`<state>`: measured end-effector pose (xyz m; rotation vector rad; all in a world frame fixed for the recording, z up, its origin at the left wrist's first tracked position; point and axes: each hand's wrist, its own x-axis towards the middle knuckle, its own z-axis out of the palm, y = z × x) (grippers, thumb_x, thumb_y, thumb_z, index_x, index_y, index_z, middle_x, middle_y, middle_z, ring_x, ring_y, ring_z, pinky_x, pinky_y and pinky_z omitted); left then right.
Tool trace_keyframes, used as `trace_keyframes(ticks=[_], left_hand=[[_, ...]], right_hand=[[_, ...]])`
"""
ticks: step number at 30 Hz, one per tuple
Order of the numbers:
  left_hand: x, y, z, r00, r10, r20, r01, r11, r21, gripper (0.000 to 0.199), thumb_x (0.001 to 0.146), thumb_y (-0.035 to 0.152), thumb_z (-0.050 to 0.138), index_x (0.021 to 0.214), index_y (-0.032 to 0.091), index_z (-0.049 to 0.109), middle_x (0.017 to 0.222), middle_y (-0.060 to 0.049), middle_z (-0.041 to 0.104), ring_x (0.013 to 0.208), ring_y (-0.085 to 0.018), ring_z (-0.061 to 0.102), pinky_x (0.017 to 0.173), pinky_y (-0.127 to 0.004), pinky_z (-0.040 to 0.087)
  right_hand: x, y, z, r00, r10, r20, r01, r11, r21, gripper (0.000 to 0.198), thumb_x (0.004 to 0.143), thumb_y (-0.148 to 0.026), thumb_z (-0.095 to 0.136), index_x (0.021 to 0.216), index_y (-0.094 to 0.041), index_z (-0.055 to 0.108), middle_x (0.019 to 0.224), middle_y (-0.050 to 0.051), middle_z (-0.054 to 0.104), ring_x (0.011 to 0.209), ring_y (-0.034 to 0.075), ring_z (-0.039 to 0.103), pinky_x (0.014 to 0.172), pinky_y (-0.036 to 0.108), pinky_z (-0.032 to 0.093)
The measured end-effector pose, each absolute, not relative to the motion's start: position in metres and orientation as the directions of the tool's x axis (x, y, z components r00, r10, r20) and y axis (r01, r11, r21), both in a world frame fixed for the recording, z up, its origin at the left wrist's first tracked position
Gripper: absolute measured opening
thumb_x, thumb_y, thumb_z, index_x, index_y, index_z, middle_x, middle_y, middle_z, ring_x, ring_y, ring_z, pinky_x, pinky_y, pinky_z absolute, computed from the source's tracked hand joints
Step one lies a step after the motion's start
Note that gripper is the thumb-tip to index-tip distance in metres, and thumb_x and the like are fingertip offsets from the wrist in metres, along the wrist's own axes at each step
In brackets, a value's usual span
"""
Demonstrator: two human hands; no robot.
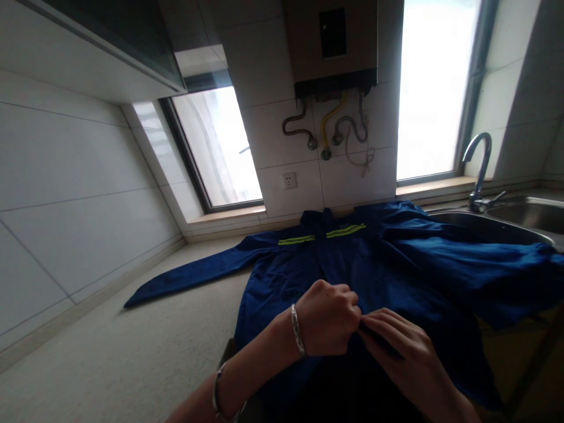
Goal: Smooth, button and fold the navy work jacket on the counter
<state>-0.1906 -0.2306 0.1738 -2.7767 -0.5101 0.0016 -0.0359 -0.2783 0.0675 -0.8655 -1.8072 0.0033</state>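
Observation:
A dark blue work jacket [282,279] with yellow-green reflective stripes is spread across the counter, collar toward the wall. One sleeve stretches out to the left; the other side of the garment is bunched toward the sink. My left hand [330,317], with bracelets on wrist and forearm, is closed in a fist on the jacket's front near the lower middle. Touching it from the right, my right hand [403,352] pinches the same dark cloth between thumb and fingers. The exact bit of cloth between the fingertips is mostly hidden.
A pale counter [176,346] runs along the tiled wall. At right stand a metal sink [537,207] and a curved faucet [479,170]. A water heater [335,41] with hoses hangs above, beside a wall socket [289,180]. A cabinet [101,53] juts out upper left.

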Motion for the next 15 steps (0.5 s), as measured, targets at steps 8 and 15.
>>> trace_keyframes(ticks=[8, 15], left_hand=[[-0.187, -0.229, 0.165, 0.958, 0.282, -0.051, 0.253, -0.917, -0.308, 0.009, 0.070, 0.024, 0.059, 0.064, 0.017, 0.061, 0.068, -0.004, 0.063, 0.067, -0.020, 0.061, 0.054, -0.029, 0.046], [-0.204, -0.207, 0.175, 0.946, 0.257, -0.197, 0.291, -0.942, 0.170, 0.014, 0.076, 0.031, 0.062, 0.079, 0.019, 0.068, 0.081, -0.001, 0.069, 0.077, -0.016, 0.064, 0.062, -0.022, 0.048]], right_hand=[[-0.038, -0.278, 0.056, -0.241, 0.560, 0.793, 0.555, 0.750, -0.360, 0.017, 0.086, -0.009, 0.047, 0.090, -0.017, 0.061, 0.076, 0.004, 0.063, 0.065, 0.012, 0.059, 0.055, 0.023, 0.048], [-0.040, -0.287, 0.058, -0.364, 0.555, 0.748, 0.558, 0.773, -0.302, 0.014, 0.087, -0.013, 0.048, 0.094, -0.018, 0.059, 0.076, 0.003, 0.064, 0.067, 0.012, 0.060, 0.057, 0.022, 0.046]])
